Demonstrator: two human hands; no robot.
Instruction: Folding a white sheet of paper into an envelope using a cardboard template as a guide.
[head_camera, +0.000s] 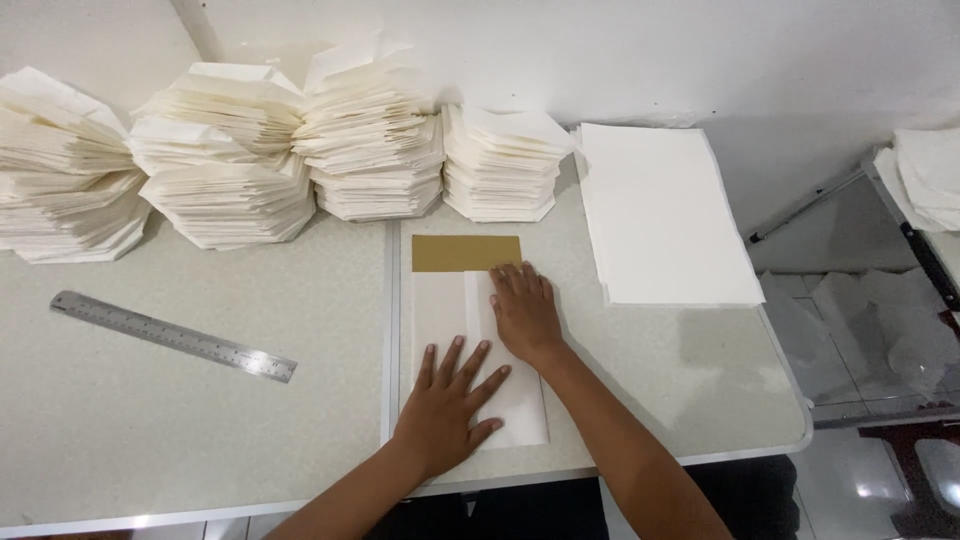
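Note:
A white sheet of paper (440, 310), partly folded, lies on the table over a tan cardboard template (466, 252) whose top end sticks out above it. My left hand (447, 405) rests flat with fingers spread on the lower part of the paper. My right hand (523, 312) presses flat on the folded flap (515, 395) on the paper's right side. Neither hand grips anything.
Several stacks of folded white paper (370, 150) line the back of the table by the wall. A pile of flat white sheets (660, 215) lies at the right. A metal ruler (172, 335) sits on the left table. The table edge (790, 390) drops to a tiled floor.

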